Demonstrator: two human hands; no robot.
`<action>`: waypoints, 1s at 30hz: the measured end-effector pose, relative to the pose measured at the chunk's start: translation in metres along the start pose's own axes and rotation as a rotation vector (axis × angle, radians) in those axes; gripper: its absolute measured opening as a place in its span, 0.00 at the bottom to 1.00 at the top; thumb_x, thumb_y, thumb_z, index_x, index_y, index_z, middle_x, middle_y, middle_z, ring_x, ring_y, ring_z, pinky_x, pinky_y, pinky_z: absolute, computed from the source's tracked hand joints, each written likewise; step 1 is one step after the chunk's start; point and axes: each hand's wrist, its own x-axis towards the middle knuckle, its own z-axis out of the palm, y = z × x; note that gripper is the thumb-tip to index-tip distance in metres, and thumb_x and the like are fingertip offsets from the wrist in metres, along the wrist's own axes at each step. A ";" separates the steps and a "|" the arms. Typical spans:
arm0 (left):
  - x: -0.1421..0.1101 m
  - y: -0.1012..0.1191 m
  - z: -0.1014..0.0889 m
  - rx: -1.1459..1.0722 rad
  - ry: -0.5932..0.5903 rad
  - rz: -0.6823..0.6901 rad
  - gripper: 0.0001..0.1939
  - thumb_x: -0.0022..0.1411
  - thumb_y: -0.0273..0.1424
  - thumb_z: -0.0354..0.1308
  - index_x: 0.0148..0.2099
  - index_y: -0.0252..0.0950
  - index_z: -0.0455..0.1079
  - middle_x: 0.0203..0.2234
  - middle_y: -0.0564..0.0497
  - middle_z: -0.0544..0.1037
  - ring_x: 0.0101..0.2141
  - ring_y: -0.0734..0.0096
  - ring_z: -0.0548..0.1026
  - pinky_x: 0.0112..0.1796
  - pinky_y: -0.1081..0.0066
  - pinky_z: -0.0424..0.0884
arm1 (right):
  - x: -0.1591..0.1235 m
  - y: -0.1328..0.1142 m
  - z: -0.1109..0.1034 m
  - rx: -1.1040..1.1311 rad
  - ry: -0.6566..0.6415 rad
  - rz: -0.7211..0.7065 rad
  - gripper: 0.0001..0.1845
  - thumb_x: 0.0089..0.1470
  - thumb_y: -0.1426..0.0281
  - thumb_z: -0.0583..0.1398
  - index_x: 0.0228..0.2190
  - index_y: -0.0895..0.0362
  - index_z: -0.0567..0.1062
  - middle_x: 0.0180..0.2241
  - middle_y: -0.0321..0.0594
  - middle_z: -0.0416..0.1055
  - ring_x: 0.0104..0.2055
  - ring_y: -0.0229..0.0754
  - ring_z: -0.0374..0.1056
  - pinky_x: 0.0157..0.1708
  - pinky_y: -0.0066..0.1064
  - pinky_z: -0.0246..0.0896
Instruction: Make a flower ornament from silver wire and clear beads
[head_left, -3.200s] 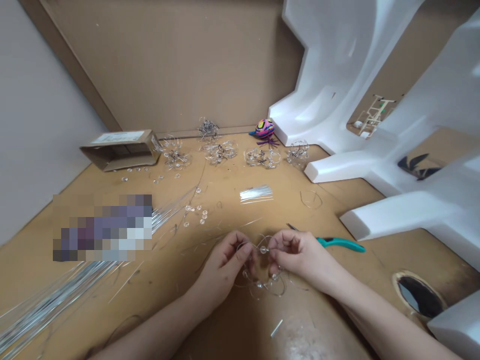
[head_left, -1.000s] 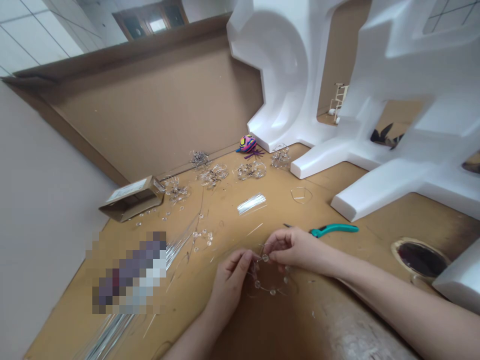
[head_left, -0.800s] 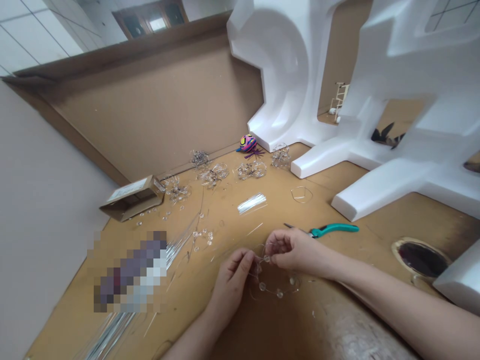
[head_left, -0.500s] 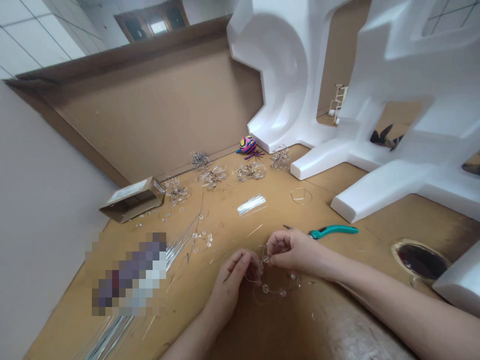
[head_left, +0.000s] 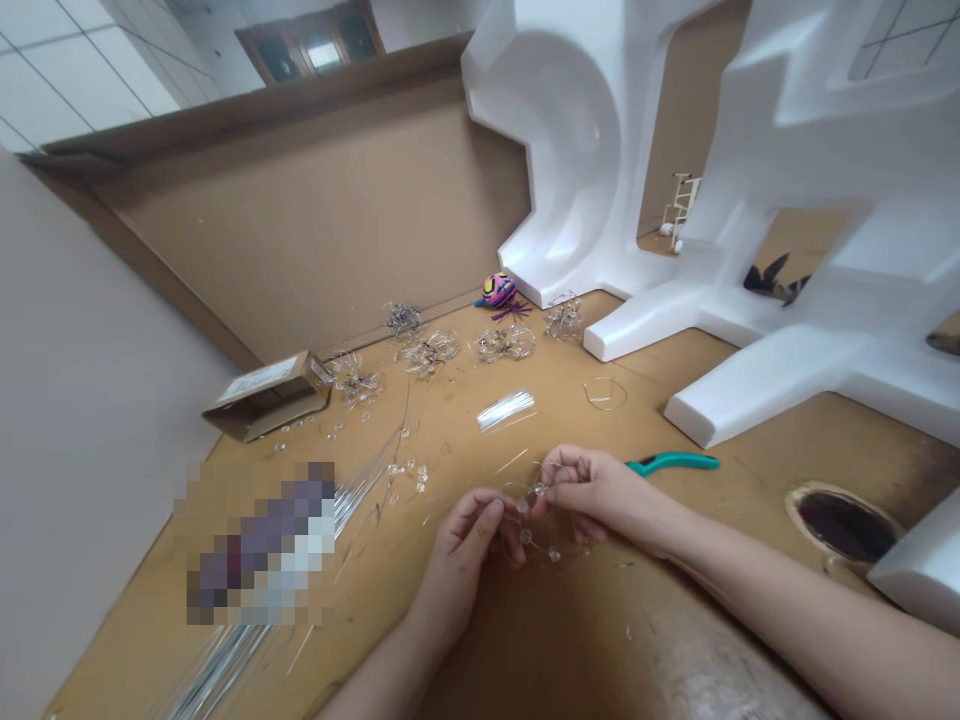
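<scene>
Beaded wire ring, now drawn up tighter between both hands: right hand closed, pinching wire and bead at fingertips; left hand curled, gripping ring's near edge; teal-handled pliers just beyond right hand.

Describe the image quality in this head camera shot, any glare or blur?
Head view: a pixelated patch hides the lower left; glare whitens the wooden bench top near the bottom edge; the wide lens curves the cardboard wall; the beaded wire looks fairly sharp.
</scene>
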 end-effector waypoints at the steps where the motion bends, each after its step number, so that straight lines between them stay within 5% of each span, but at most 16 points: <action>1: 0.000 0.000 0.000 0.009 -0.002 0.006 0.08 0.61 0.34 0.49 0.33 0.35 0.64 0.22 0.54 0.72 0.20 0.77 0.68 0.26 0.74 0.60 | -0.001 -0.001 0.000 -0.012 -0.002 0.003 0.07 0.39 0.73 0.54 0.26 0.56 0.60 0.21 0.28 0.71 0.08 0.25 0.51 0.13 0.22 0.54; 16: 0.001 -0.001 0.000 0.101 0.020 0.011 0.10 0.61 0.35 0.47 0.38 0.35 0.64 0.25 0.55 0.73 0.13 0.84 0.65 0.21 0.77 0.60 | 0.008 0.016 -0.003 -0.116 -0.047 0.026 0.07 0.40 0.72 0.54 0.26 0.55 0.61 0.23 0.31 0.71 0.13 0.31 0.62 0.14 0.24 0.56; 21: 0.002 0.002 -0.001 0.159 0.078 -0.060 0.14 0.61 0.41 0.44 0.43 0.37 0.58 0.27 0.53 0.73 0.13 0.78 0.67 0.15 0.77 0.59 | 0.006 0.020 -0.003 -0.423 0.114 -0.106 0.04 0.44 0.70 0.54 0.27 0.56 0.66 0.22 0.33 0.68 0.23 0.36 0.66 0.22 0.26 0.58; 25: 0.003 0.009 -0.010 0.529 0.055 -0.086 0.19 0.61 0.43 0.40 0.36 0.34 0.63 0.25 0.50 0.72 0.20 0.71 0.71 0.17 0.75 0.61 | 0.001 0.019 -0.001 -0.898 0.201 -0.328 0.08 0.49 0.70 0.53 0.28 0.55 0.72 0.26 0.37 0.70 0.29 0.37 0.65 0.29 0.27 0.56; 30: 0.015 0.033 -0.018 1.181 0.069 0.228 0.13 0.62 0.35 0.43 0.36 0.37 0.68 0.33 0.49 0.73 0.35 0.67 0.71 0.36 0.70 0.64 | -0.002 0.013 -0.001 -1.050 0.302 -0.363 0.12 0.50 0.68 0.54 0.38 0.54 0.72 0.36 0.41 0.70 0.39 0.42 0.65 0.37 0.30 0.56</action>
